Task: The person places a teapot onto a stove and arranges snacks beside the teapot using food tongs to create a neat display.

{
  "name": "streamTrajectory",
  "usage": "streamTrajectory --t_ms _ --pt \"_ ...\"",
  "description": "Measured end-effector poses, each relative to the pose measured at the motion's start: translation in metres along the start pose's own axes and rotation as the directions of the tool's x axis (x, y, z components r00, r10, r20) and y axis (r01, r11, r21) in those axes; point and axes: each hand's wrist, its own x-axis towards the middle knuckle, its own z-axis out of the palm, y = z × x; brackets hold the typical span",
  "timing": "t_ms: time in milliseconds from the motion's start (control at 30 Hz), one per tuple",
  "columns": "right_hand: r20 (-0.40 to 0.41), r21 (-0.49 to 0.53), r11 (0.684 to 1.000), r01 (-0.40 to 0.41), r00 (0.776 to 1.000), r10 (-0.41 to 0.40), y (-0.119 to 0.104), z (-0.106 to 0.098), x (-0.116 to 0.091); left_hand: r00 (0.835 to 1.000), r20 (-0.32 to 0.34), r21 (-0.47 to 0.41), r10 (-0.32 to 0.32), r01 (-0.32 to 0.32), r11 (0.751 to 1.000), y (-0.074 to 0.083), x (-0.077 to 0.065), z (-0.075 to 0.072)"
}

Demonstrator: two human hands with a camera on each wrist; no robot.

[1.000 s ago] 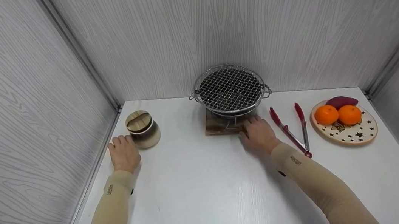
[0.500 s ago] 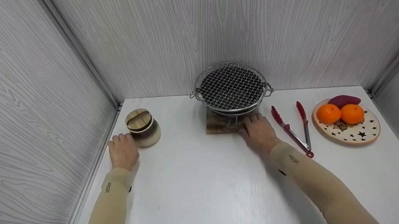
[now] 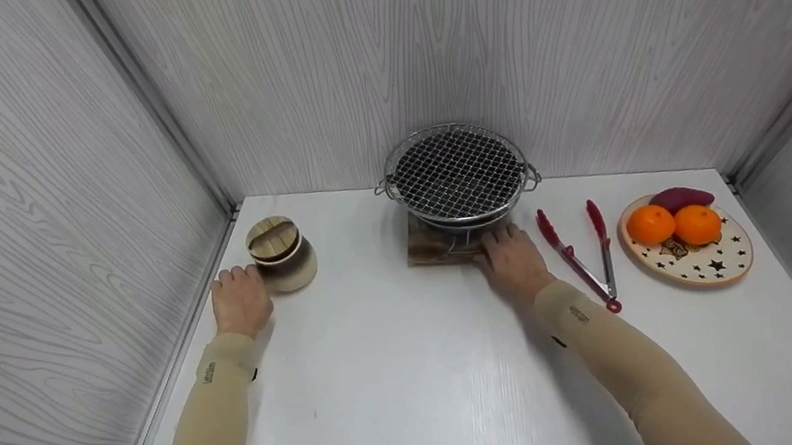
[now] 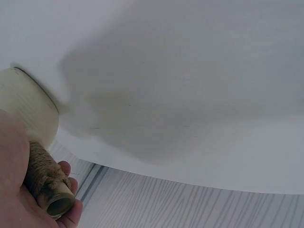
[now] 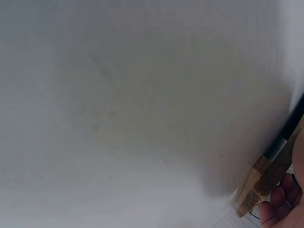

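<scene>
On the left of the table stands a small clay pot (image 3: 294,269) with a wooden lid (image 3: 272,238). My left hand (image 3: 242,302) grips its side handle (image 4: 46,178), which is wrapped in twine and has a hollow round end in the left wrist view. Farther back in the middle, a round wire-mesh grill (image 3: 456,173) sits on a wooden base (image 3: 436,244). My right hand (image 3: 514,261) holds the front right corner of that base. In the right wrist view my fingers (image 5: 281,202) curl by the wood (image 5: 259,183); the thumb is not clearly visible there.
Red-tipped tongs (image 3: 582,264) lie spread just right of the right hand. Beyond them a star-patterned plate (image 3: 726,265) bears two oranges (image 3: 697,225) and a purple sweet potato (image 3: 682,199). Grey wood-grain walls (image 3: 317,73) enclose the white table (image 3: 386,390) at the back and sides.
</scene>
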Motion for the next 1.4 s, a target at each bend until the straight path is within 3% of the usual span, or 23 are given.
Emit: streamTrajectory --t_ms 200,867,1100,1400 --pt "-0.026 -0.008 1.000 0.017 1.000 -0.017 0.000 0.000 -0.002 1.000 -0.026 -0.031 -0.011 0.011 0.999 0.001 0.001 0.002" --pt "0.020 0.006 1.000 0.001 1.000 -0.001 -0.002 0.000 0.001 0.995 -0.094 -0.075 -0.046 0.039 0.996 0.001 -0.004 0.007" --pt "-0.082 0.000 0.999 0.050 0.995 -0.050 0.008 0.011 0.002 0.995 -0.086 -0.091 -0.053 0.045 0.995 -0.001 -0.006 0.004" --pt "-0.022 0.006 1.000 0.015 1.000 -0.014 -0.001 0.002 0.000 0.996 -0.052 -0.098 -0.070 0.065 0.993 -0.002 -0.007 -0.004"
